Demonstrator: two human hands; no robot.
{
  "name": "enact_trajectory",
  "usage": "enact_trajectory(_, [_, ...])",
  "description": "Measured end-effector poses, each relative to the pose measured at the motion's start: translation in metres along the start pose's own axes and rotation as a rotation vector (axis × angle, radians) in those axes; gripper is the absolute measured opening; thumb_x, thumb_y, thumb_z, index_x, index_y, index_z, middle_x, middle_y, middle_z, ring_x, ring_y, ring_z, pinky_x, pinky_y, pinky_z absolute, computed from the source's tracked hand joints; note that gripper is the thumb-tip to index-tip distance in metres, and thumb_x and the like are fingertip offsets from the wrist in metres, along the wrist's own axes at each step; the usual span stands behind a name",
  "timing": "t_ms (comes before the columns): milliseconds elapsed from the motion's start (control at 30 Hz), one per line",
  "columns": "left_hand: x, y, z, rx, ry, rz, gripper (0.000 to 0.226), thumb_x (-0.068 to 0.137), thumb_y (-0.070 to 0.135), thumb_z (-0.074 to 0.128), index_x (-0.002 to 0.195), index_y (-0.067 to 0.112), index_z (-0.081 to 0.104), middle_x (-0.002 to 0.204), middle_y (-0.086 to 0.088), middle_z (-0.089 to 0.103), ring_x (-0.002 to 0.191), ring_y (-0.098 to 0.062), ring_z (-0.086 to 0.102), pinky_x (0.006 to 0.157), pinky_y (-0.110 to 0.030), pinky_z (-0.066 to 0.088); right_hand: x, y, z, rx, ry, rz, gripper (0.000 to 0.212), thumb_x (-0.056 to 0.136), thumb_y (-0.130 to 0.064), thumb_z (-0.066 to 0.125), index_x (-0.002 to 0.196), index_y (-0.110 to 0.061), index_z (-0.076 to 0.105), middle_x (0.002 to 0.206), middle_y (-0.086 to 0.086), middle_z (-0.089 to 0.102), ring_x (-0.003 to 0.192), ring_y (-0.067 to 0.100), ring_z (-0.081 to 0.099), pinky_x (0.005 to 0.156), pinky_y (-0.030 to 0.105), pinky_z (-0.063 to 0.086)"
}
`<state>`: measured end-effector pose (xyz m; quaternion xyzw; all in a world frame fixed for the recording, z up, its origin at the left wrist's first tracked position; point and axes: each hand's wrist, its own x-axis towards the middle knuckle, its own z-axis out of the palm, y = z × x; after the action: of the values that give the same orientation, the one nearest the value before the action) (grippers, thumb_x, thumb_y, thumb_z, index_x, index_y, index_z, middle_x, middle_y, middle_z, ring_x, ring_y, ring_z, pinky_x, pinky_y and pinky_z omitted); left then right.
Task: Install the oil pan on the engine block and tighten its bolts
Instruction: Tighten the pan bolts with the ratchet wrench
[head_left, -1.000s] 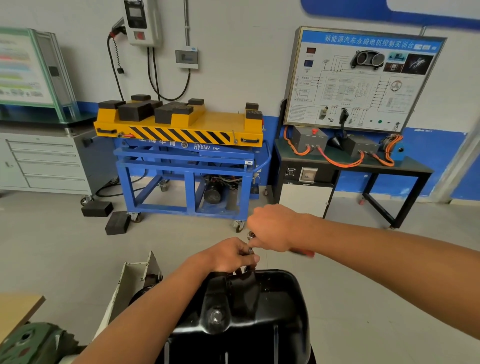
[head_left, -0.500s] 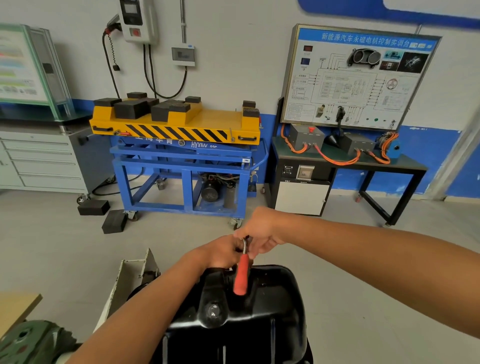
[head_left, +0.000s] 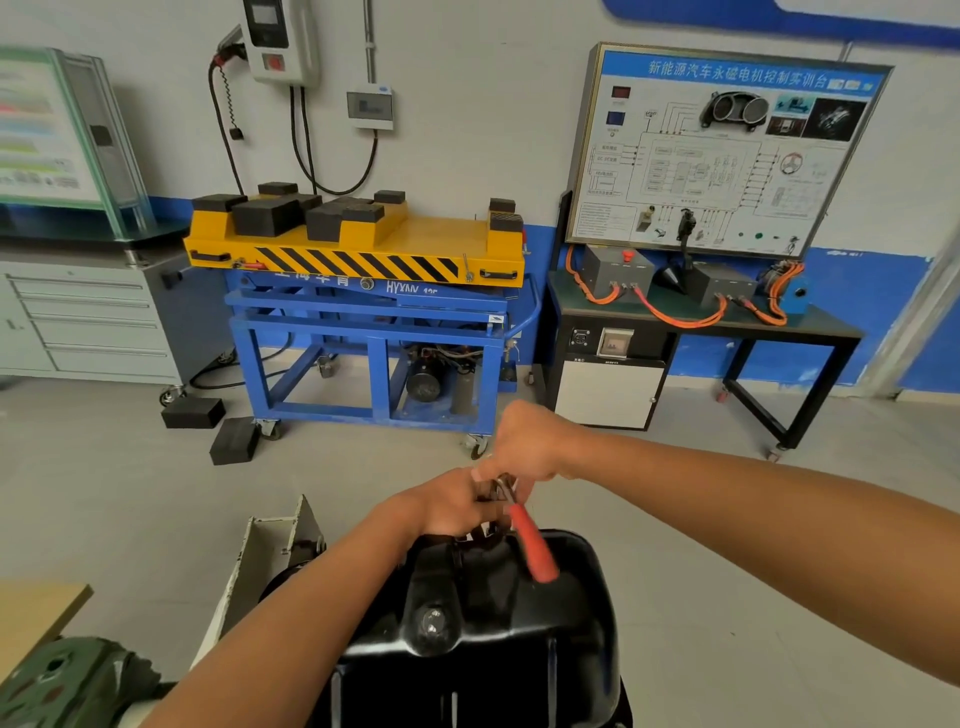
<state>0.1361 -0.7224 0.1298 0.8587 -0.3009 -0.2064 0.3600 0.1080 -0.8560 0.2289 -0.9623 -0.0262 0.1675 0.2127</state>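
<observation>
A: Bottom centre of the frame, there's the glossy black pressed-steel oil pan (head_left: 493, 623), sump side up. What it sits on is hidden beneath it.

B: And both hands meet at its far rim. The right hand (head_left: 530, 447) is curled down over the metal head of a red-handled wrench (head_left: 532, 545), gripping it up at the top, not by the handle.

A: The left hand (head_left: 447, 506) sits just beside it to the left, fingers curled in under that head. What they pinch is too blurred to call.

B: Here's the key line: the wrench's long axis slants from the hands down and to the right across the pan, with the handle free. Any swing, I'd judge, sweeps over the pan's raised hump, so clearance looks tight.

A: The right hand is the nearer one to that handle.

B: Around them there's a white metal bracket (head_left: 270, 551) at lower left, close beside the pan. The blue trolley with its yellow striped platform (head_left: 363, 249) and the black-framed tabletop (head_left: 826, 322) with orange cables stand well apart, mid-frame.
</observation>
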Motion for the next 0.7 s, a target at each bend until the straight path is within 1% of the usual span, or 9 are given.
enact_trajectory(100, [0.001,0.003,-0.003,0.017,-0.042,-0.01,0.018,0.102,0.031,0.056,0.092,0.024,0.069,0.066,0.023,0.064,0.06,0.009,0.057,0.06,-0.006,0.042,-0.003,-0.007,-0.007,-0.446,0.031,-0.184,0.052,0.086,-0.039,0.076,0.056,-0.009,0.046,0.052,0.003,0.043,0.05,0.019,0.041,0.051,0.031,0.035])
enact_trajectory(200, [0.0,0.005,-0.004,0.037,-0.075,-0.024,0.022,0.103,0.031,0.055,0.091,0.022,0.072,0.064,0.021,0.063,0.059,0.008,0.058,0.059,-0.007,0.043,-0.01,-0.012,-0.014,-0.677,-0.007,-0.303,0.034,0.09,-0.032,0.072,0.077,-0.001,0.067,0.064,0.006,0.053,0.068,0.026,0.056,0.053,0.029,0.039])
enact_trajectory(300, [0.0,0.005,-0.004,0.04,-0.081,-0.037,0.026,0.103,0.031,0.054,0.099,0.016,0.074,0.075,0.014,0.064,0.065,-0.001,0.059,0.061,-0.014,0.048,-0.013,-0.016,-0.017,-0.944,-0.01,-0.433,0.008,0.089,-0.01,0.067,0.094,-0.005,0.071,0.067,0.003,0.048,0.072,0.027,0.053,0.053,0.03,0.036])
enact_trajectory(400, [-0.001,0.003,-0.005,0.06,-0.077,-0.033,0.028,0.103,0.033,0.053,0.103,0.015,0.074,0.09,0.008,0.066,0.077,-0.008,0.061,0.075,-0.024,0.055,-0.014,-0.018,-0.012,-1.195,0.032,-0.56,0.019,0.089,0.0,0.058,0.102,-0.01,0.068,0.071,0.003,0.041,0.079,0.03,0.059,0.071,0.037,0.048])
enact_trajectory(433, [-0.002,0.002,-0.006,0.062,-0.075,-0.031,0.028,0.103,0.034,0.053,0.103,0.016,0.074,0.096,0.005,0.066,0.081,-0.009,0.061,0.079,-0.026,0.056,-0.015,-0.018,-0.011,-1.239,0.046,-0.598,0.021,0.091,-0.001,0.056,0.103,-0.012,0.068,0.069,0.002,0.039,0.079,0.03,0.059,0.079,0.039,0.05])
enact_trajectory(500, [-0.002,0.001,-0.006,0.052,-0.07,-0.024,0.029,0.103,0.036,0.052,0.102,0.017,0.074,0.1,0.006,0.064,0.082,-0.008,0.061,0.074,-0.021,0.055,-0.017,-0.017,-0.012,-1.251,0.054,-0.623,0.025,0.092,-0.001,0.053,0.105,-0.015,0.068,0.065,0.0,0.034,0.075,0.028,0.056,0.084,0.042,0.05])
enact_trajectory(600, [-0.003,0.002,-0.005,0.05,-0.074,-0.037,0.028,0.103,0.036,0.052,0.099,0.02,0.074,0.091,0.013,0.064,0.079,-0.006,0.06,0.068,-0.015,0.05,-0.021,-0.013,-0.016,-1.149,0.036,-0.578,0.033,0.087,0.005,0.052,0.107,-0.016,0.067,0.064,-0.001,0.033,0.07,0.028,0.049,0.077,0.041,0.051])
enact_trajectory(633, [-0.002,0.002,-0.004,0.04,-0.076,-0.043,0.028,0.103,0.036,0.052,0.096,0.021,0.074,0.083,0.018,0.065,0.075,-0.005,0.06,0.065,-0.014,0.048,-0.021,-0.01,-0.018,-1.087,0.019,-0.542,0.03,0.087,0.006,0.053,0.103,-0.017,0.065,0.066,-0.001,0.034,0.073,0.029,0.05,0.071,0.04,0.05])
enact_trajectory(700, [-0.003,0.003,-0.003,0.014,-0.071,-0.055,0.026,0.102,0.036,0.054,0.09,0.024,0.074,0.069,0.021,0.065,0.069,-0.003,0.058,0.062,-0.012,0.045,-0.021,-0.005,-0.02,-0.954,0.005,-0.473,0.011,0.092,-0.003,0.057,0.096,-0.013,0.061,0.073,0.002,0.044,0.082,0.031,0.054,0.067,0.041,0.048])
